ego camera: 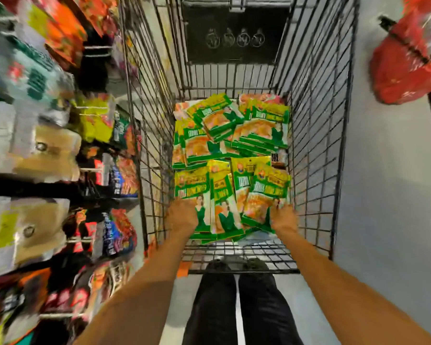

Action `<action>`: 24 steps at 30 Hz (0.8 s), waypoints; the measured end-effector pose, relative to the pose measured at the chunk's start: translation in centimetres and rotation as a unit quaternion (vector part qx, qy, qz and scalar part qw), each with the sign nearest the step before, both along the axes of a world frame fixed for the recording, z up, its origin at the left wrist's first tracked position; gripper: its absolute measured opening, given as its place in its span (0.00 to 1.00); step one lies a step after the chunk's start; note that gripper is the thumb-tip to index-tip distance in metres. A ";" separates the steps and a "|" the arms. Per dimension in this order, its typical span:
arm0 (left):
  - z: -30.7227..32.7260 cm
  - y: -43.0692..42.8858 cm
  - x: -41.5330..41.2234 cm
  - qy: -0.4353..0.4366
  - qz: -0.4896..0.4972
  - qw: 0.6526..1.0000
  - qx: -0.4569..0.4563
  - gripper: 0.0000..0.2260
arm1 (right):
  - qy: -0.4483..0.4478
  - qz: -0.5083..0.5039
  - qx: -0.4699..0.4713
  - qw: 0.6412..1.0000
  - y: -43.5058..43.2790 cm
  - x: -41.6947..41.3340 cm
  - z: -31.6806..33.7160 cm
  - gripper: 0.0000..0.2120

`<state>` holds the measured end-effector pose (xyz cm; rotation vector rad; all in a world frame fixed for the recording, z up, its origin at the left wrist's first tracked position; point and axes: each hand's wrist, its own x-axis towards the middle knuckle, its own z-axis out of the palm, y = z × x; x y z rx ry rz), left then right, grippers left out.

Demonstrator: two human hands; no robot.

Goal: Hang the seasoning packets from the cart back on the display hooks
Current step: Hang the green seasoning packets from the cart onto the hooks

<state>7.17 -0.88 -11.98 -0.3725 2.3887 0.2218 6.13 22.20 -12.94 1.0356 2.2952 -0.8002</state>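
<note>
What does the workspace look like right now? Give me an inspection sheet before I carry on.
Surface: wire cart, floor grid bare at the near end.
Job's things: seasoning packets, green and yellow, heaped loosely in the cart; display hooks on the left rack, blurred.
Clutter: orange scrap at the cart's near left corner.
Grippers: left hand and right hand on the nearest packets; grip too blurred to tell.
Cables: nothing seen.
Surroundings: stocked shelves on the left, red bags upper right, grey floor.
</note>
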 end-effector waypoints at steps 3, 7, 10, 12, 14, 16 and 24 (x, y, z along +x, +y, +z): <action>-1.2 0.3 0.0 -0.010 0.058 0.998 -0.017 0.15 | -0.012 -0.010 0.001 1.000 0.0 -0.5 -1.2 0.23; -1.7 1.2 0.1 0.011 0.114 0.993 0.027 0.16 | -0.023 -0.031 0.002 0.999 -0.1 -0.7 -1.6 0.23; -1.5 1.7 0.3 0.029 0.211 0.976 0.050 0.21 | -0.029 -0.023 0.008 0.999 -0.3 -0.7 -1.6 0.24; -1.5 1.5 0.4 0.054 0.261 0.959 0.096 0.23 | -0.036 -0.016 0.023 0.999 -0.1 -0.7 -1.7 0.25; -1.8 0.9 0.1 0.067 0.295 0.945 0.127 0.25 | -0.041 -0.016 0.030 0.999 0.1 -0.8 -1.9 0.25; -2.1 0.5 -0.2 0.053 0.315 0.937 0.142 0.29 | -0.048 -0.020 0.026 0.998 0.3 -0.9 -1.9 0.28; -0.4 1.0 -0.4 0.118 0.318 0.936 0.095 0.33 | -0.035 -0.091 -0.001 0.995 0.1 -0.9 -1.1 0.28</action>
